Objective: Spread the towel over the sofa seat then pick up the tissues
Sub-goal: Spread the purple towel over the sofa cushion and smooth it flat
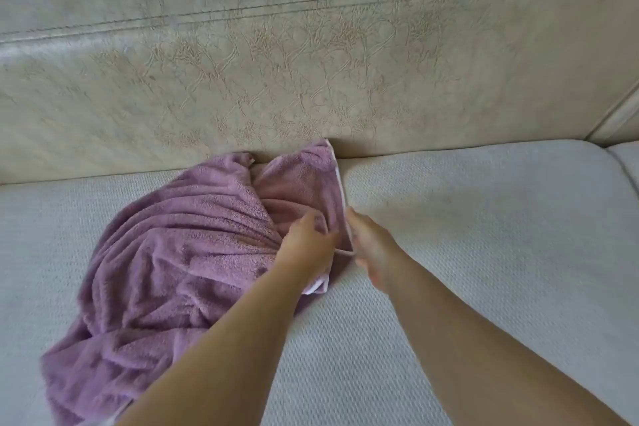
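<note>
A purple towel (179,252) with a pale trimmed edge lies bunched and wrinkled on the left half of the light woven sofa seat (466,235). Its far corner reaches up to the backrest. My left hand (306,245) rests on the towel's right part and grips the cloth near the edge. My right hand (371,249) pinches the towel's pale right edge, just beside the left hand. No tissues are in view.
The beige patterned sofa backrest (311,79) runs across the top. A second seat cushion (627,159) begins at the far right. A pale wall shows above the backrest.
</note>
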Available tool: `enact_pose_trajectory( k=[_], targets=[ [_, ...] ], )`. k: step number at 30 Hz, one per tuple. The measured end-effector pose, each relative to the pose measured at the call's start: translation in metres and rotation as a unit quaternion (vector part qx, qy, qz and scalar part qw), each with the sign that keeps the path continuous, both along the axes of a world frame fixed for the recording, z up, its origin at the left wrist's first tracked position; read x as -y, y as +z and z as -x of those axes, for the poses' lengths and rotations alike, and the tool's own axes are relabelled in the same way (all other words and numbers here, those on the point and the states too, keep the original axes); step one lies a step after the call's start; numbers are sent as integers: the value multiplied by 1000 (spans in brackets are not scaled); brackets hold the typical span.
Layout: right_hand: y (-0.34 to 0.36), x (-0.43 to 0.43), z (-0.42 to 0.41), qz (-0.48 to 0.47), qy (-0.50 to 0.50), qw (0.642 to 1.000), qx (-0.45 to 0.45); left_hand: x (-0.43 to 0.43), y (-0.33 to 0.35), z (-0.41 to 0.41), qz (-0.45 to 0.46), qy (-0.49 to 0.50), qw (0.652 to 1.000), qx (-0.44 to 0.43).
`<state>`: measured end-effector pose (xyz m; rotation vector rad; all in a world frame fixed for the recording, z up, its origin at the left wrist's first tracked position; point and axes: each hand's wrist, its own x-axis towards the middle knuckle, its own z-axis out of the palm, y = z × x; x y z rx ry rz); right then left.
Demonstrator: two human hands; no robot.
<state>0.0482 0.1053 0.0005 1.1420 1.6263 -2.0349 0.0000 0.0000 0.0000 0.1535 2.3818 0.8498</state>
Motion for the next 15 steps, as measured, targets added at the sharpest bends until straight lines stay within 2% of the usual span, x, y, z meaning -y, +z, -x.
enact_pose_trajectory(
  k=[1,3,4,5,8,9,10,11,13,14,15],
  targets=[
    [-11,2,1,-10,-3,1000,0,4,-14,-2,80,-62,995,-16],
    [-28,1,2,-37,4,999,4,12,-29,-11,227,-171,956,-64],
    [-37,2,2,-51,12,999,9,18,-35,-17,279,-216,933,-70],
    [-43,3,1,-62,20,998,16,22,-43,-22,298,-233,923,-64],
    [-56,4,4,-101,-5,994,29,32,-48,-23,273,-238,932,-12],
    [-58,4,5,-109,-21,993,35,35,-48,-22,251,-242,936,55],
    [-61,3,7,-115,-33,992,39,38,-45,-22,230,-270,925,136],
    [-60,3,9,-124,-36,991,43,41,-42,-25,219,-327,898,199],
    [-59,6,9,-147,-17,987,63,44,-34,-31,217,-454,828,249],
    [-61,8,8,-163,1,984,74,44,-31,-33,215,-478,813,253],
    [-60,10,7,-174,23,981,81,42,-31,-32,205,-472,818,257]
  ],
)
